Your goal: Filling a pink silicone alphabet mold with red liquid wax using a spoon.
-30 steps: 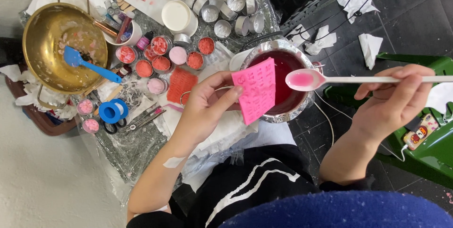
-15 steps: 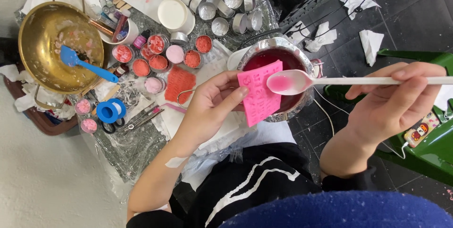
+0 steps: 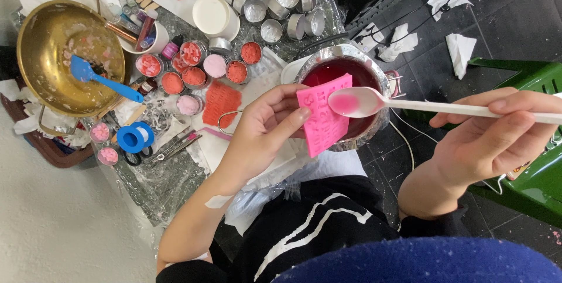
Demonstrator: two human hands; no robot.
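My left hand (image 3: pixel 260 134) pinches a flat pink mould (image 3: pixel 323 116) with raised shapes and holds it tilted over a metal pot (image 3: pixel 383 122) of dark red liquid. My right hand (image 3: pixel 497 136) grips the long handle of a white plastic spoon (image 3: pixel 360 101). The spoon bowl holds a little pink liquid and hovers at the mould's upper right corner, over the pot. A white plaster sits on my left forearm.
A brass pan (image 3: pixel 64 60) with a blue spatula (image 3: pixel 102 77) stands at the left. Several small tins of red and pink wax (image 3: pixel 193 69) and empty silver tins (image 3: pixel 275 8) cover the foil-lined tabletop. A blue tape roll (image 3: pixel 134 136), crumpled tissues (image 3: pixel 459 49) and a green stool (image 3: pixel 527 84) lie around.
The spoon has moved left, from the pot's right rim to the mould's upper corner. My left hand has shifted the mould slightly further over the pot.
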